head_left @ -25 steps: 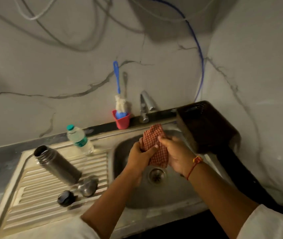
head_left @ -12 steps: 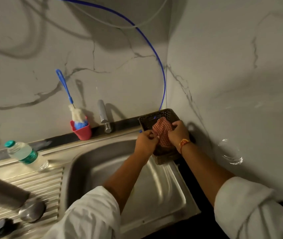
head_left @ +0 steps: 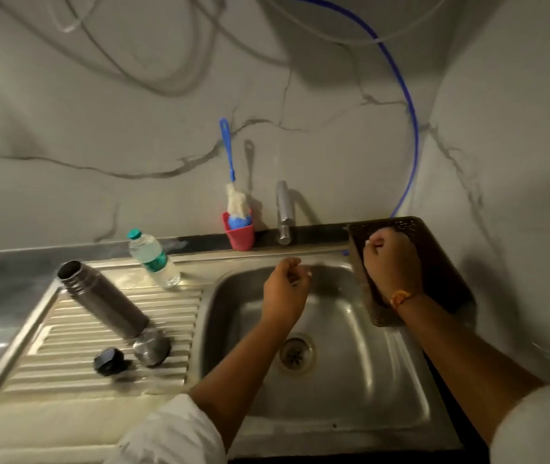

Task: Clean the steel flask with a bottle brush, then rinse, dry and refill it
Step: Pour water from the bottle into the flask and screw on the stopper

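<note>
The steel flask point(head_left: 102, 300) is lying uncapped on the draining board point(head_left: 66, 346). The left hand point(head_left: 285, 291) is hovering over the sink point(head_left: 350, 380), fingers loosely curled, empty. Farther back, the right hand point(head_left: 392, 262) is sitting fisted in the brown basket point(head_left: 441, 262); can't tell if it's gripping anything.

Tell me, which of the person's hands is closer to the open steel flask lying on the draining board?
The left. The left hand hangs over the sink basin, just right of the steel flask; the right hand is farther right, over the dark basket.
</note>
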A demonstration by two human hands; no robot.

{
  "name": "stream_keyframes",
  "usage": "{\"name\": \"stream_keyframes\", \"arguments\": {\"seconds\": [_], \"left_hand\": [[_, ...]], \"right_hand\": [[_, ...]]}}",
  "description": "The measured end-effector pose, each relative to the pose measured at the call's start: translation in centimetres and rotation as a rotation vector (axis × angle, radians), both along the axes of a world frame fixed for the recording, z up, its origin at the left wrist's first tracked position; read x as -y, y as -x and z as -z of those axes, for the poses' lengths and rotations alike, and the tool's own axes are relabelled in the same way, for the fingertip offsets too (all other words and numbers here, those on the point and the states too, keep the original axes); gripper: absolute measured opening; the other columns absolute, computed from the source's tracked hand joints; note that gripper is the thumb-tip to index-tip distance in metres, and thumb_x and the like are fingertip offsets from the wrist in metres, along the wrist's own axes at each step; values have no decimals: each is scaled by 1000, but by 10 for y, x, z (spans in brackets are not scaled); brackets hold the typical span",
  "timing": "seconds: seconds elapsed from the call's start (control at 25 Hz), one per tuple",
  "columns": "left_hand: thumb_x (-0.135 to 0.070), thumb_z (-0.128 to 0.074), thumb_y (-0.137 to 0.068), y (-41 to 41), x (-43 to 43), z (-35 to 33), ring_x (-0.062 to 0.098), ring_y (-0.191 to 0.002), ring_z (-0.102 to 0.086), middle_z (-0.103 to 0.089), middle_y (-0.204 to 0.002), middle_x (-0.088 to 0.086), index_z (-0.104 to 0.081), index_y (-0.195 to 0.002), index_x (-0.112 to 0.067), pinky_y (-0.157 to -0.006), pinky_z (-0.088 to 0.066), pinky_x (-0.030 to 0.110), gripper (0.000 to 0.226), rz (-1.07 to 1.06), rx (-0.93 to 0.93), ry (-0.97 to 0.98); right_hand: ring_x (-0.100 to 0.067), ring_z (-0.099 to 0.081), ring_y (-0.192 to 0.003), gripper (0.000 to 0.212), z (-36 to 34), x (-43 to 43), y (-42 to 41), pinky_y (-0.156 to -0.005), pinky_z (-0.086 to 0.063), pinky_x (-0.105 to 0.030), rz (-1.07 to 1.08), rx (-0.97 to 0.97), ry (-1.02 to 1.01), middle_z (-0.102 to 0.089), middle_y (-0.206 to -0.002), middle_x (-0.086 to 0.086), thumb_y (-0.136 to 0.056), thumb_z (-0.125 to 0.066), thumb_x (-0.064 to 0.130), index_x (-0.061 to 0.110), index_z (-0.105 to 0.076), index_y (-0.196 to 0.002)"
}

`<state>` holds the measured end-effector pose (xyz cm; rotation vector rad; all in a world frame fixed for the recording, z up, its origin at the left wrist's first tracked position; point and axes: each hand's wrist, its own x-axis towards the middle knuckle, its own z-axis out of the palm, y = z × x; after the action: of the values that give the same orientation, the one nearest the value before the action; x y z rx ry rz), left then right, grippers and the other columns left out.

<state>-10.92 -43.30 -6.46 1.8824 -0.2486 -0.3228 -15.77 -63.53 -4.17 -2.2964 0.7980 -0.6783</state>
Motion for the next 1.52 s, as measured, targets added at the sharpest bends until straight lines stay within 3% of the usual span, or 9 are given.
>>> {"name": "stream_keyframes", "arguments": {"seconds": [0.12, 0.24, 0.32, 0.44, 0.68, 0.96, 1.2, 1.32, 1.52], "left_hand": [[-23, -68, -97, -10, -67, 0, -1, -99, -63, -66, -106, -15, -57, -124, -32, -95, -53, 26, 30, -146, 78, -62], [-29, -69, -97, -18, -136, -3, 2, -106, -60, -61, -118, -15, -56, -130, -27, -92, -51, 24, 35, -294, 123, -126], [-30, -70, -96, -23, -179, -4, 6, -111, -57, -59, -121, -12, -56, -132, -24, -95, -51, 27, 39, -388, 159, -173], [-25, -71, -95, -33, -239, -6, 9, -109, -58, -62, -123, -5, -59, -129, -20, -90, -49, 28, 36, -471, 192, -210], [-22, -72, -93, -61, -320, 13, 14, -106, -59, -63, -118, -1, -64, -124, -16, -88, -57, 40, 32, -447, 183, -232], [-23, -73, -94, -75, -352, 30, 15, -110, -57, -60, -120, -6, -61, -120, -23, -95, -50, 35, 29, -355, 133, -231], [-22, -73, -93, -71, -350, 26, 11, -101, -61, -63, -114, -5, -59, -122, -19, -76, -45, 14, 31, -321, 119, -176], [-23, -74, -93, -65, -343, 21, 11, -101, -62, -63, -114, -4, -58, -123, -19, -74, -43, 12, 35, -309, 153, -146], [-43, -85, -80, -45, -323, 4, 11, -118, -56, -55, -133, -6, -43, -139, -26, -92, -49, 23, 75, -173, 140, -104]], "right_hand": [[-21, -62, -71, 7, -11, -101, -15, -61, -53, -36, -267, 63, 88, -65, -80, -1, -91, -61, 28, 22, -62, -88], [-16, -60, -73, 9, -12, -190, -48, -61, -45, -26, -501, -53, -5, -67, -81, 2, -94, -61, 31, 24, -62, -91], [-16, -63, -84, 11, -10, -238, -81, -68, -48, -26, -591, -128, -92, -68, -92, 1, -95, -61, 31, 22, -63, -101], [-21, -62, -109, 39, -10, -297, -134, -89, -55, -34, -695, -187, -123, -61, -123, -4, -95, -63, 31, 20, -54, -131], [-32, -50, -127, 57, -17, -352, -234, -105, -46, -43, -683, -209, 124, -41, -147, -9, -97, -59, 25, 22, -38, -150], [-34, -53, -113, 28, -7, -366, -261, -94, -52, -46, -586, -252, 301, -59, -118, -11, -96, -63, 26, 12, -66, -120], [-29, -59, -104, 34, -17, -350, -227, -90, -56, -40, -467, -137, 212, -57, -111, -12, -91, -70, 33, 7, -69, -112], [-22, -59, -92, 42, -39, -344, -201, -82, -57, -34, -474, -30, 267, -58, -106, -10, -88, -71, 44, 7, -69, -108], [-13, -55, -76, 50, -95, -345, -140, -65, -50, -28, -561, 33, 422, -62, -87, -1, -82, -69, 62, 14, -73, -93]]}}
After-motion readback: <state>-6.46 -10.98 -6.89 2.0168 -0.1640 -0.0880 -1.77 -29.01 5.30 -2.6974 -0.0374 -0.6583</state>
